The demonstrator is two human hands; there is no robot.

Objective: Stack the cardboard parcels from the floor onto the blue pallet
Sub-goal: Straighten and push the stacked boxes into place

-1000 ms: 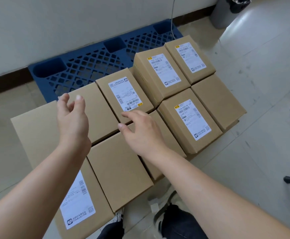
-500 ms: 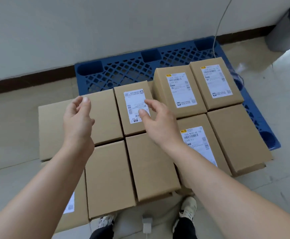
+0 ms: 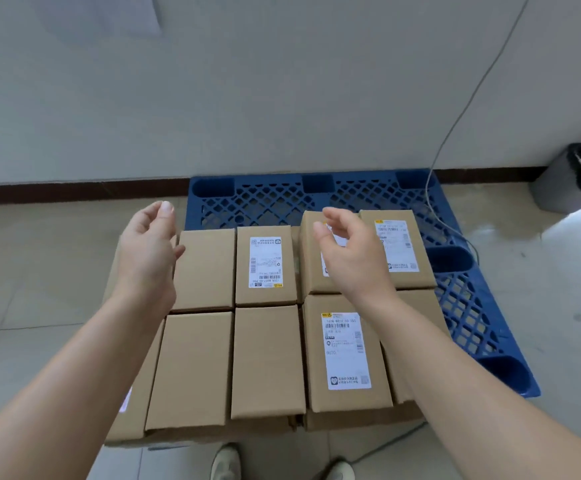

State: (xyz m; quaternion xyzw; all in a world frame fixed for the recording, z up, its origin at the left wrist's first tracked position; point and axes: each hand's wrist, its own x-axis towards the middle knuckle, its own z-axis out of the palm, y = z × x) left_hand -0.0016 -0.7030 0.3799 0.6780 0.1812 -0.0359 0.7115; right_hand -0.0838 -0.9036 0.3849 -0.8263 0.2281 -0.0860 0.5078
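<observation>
Hands are held apart above the load, left hand point(image 3: 149, 254) and right hand point(image 3: 348, 258) both loose-fingered and gripping nothing. Beneath them, cardboard parcels point(image 3: 265, 362) are packed side by side, covering the near part of the blue pallet point(image 3: 268, 202) and reaching past its left edge. A grey bin point(image 3: 559, 188) is seen by the wall at right.

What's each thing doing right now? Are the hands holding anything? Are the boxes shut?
Parcels, all closed, lying flat, side by side.
Left hand, open, holding nothing, above the parcels.
Right hand, open, holding nothing, above the parcels.
Blue pallet, lying flat, back strip bare.
Bin, upright, lidless, lined with a black bag.
</observation>
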